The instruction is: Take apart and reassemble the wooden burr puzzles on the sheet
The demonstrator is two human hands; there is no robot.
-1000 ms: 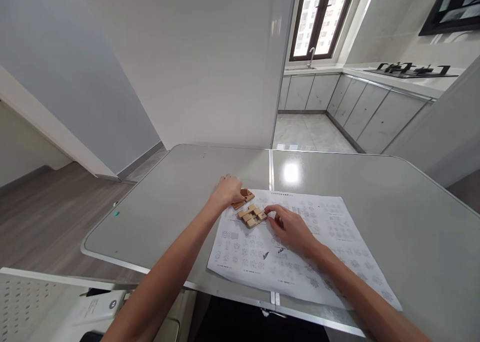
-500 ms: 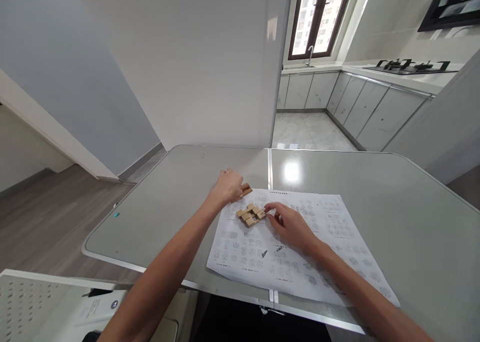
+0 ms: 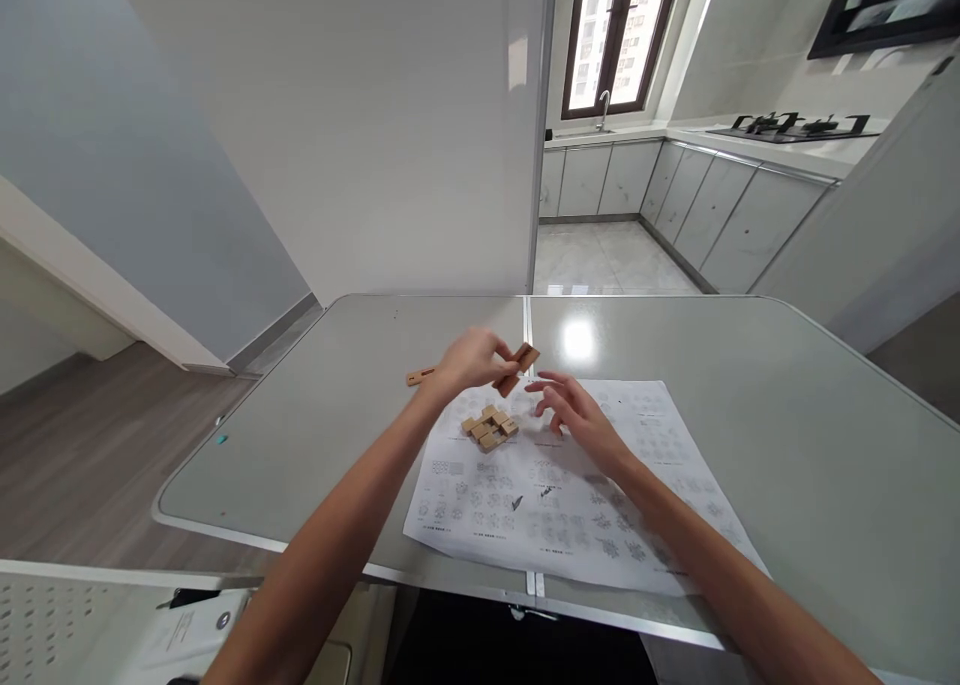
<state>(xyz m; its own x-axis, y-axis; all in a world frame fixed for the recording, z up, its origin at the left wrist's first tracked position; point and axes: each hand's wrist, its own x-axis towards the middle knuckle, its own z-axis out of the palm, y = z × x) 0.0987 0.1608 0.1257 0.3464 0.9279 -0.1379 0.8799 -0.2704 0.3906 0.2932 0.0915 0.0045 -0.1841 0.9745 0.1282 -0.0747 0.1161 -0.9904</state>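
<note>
Wooden pieces [image 3: 528, 356], partly covered, their number unclear — left hand [image 3: 474, 358] pinching them, right hand [image 3: 581, 415] loosely open, empty.

Clustered wooden blocks [image 3: 481, 431] lie near a slanted brown piece [image 3: 526, 356].

Daylight looks pale and overexposed in the window [image 3: 619, 40]; a white glare spot shines on the counter [image 3: 697, 355]; wide-angle distortion stretches the edges.
</note>
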